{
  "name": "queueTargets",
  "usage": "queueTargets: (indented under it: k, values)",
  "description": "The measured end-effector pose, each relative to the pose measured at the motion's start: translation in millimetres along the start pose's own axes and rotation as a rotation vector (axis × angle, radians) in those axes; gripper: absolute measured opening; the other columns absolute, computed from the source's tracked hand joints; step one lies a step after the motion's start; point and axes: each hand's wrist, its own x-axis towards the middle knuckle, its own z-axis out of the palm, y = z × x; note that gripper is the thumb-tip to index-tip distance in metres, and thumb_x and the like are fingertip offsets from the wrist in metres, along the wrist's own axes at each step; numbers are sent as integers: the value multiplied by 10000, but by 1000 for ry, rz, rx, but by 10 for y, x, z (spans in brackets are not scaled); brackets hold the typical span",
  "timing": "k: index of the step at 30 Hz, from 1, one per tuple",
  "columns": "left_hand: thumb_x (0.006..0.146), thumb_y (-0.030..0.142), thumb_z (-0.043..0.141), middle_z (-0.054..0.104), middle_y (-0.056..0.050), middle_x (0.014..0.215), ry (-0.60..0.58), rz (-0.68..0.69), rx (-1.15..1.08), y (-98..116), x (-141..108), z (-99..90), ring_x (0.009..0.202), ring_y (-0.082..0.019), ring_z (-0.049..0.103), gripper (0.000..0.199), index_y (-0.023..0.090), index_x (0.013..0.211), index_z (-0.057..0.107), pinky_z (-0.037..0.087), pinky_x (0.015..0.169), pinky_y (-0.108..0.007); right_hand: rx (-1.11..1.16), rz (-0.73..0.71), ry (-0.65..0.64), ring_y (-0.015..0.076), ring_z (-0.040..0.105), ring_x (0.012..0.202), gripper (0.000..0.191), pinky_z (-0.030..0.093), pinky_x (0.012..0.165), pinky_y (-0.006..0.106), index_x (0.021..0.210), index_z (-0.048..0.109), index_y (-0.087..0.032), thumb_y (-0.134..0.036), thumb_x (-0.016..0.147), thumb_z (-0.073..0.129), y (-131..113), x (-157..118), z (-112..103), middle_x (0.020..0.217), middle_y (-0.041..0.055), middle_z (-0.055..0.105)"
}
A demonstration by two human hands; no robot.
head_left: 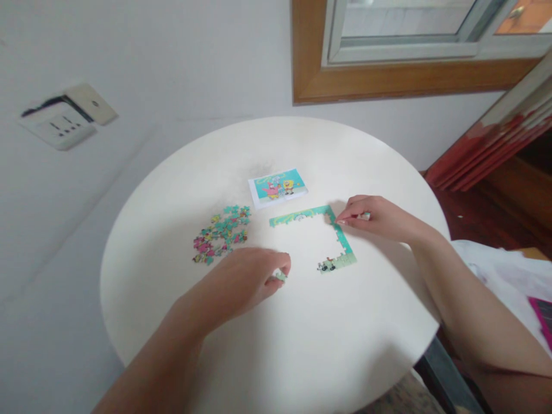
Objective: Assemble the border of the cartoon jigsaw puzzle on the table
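Note:
A partly joined puzzle border (344, 240) lies on the white table, with a top strip, a right side and a short bottom strip. My right hand (366, 217) is pinched at the border's upper right side; what its fingertips hold, if anything, is too small to make out. Left of the bottom strip, my left hand (254, 276) grips a pale green puzzle piece (281, 276) between thumb and fingers, low over the table. A pile of loose pieces (222, 233), teal, pink and yellow, lies beyond my left hand. The picture card (278, 187) rests behind the border.
The round white table (302, 345) stands against a wall with a socket (58, 123) at the left. Behind it is a wood-framed window (401, 80). A red curtain (487, 146) hangs at the right, above white cloth (495, 276) beside the table.

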Motion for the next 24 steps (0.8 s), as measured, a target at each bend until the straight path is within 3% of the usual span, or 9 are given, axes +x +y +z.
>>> queueTargets:
  k: [3,10,16,24]
  values:
    - [878,227,576,645,34,744,-16,-40,-19,-105,-57,-80,688,-152,589,200,278,1043,676,357,664,-276,-5,7,5,162,609,746,257,434,648,281,945,789,-213,-339,918,568,-2,1,9,839,52,699]
    - [889,257,502,587,41,703,105,-132,-1,-256,-64,-212,620,-134,546,276,249,1139,619,333,612,-264,-15,6,-3,164,616,729,246,444,663,291,923,793,-215,-337,907,580,-23,2,-15,833,54,705]
    - [914,326,543,600,41,682,64,-96,7,-197,26,-127,603,-142,553,247,278,1131,650,302,588,-269,-20,4,-6,165,622,734,248,445,648,288,959,791,-221,-326,903,574,-23,2,-18,840,56,709]
    - [903,290,571,607,33,687,40,-109,41,-94,102,-53,620,-148,565,203,240,1088,640,332,619,-262,-9,2,9,160,615,734,251,449,673,298,951,788,-217,-338,910,572,-1,-13,-7,844,54,706]
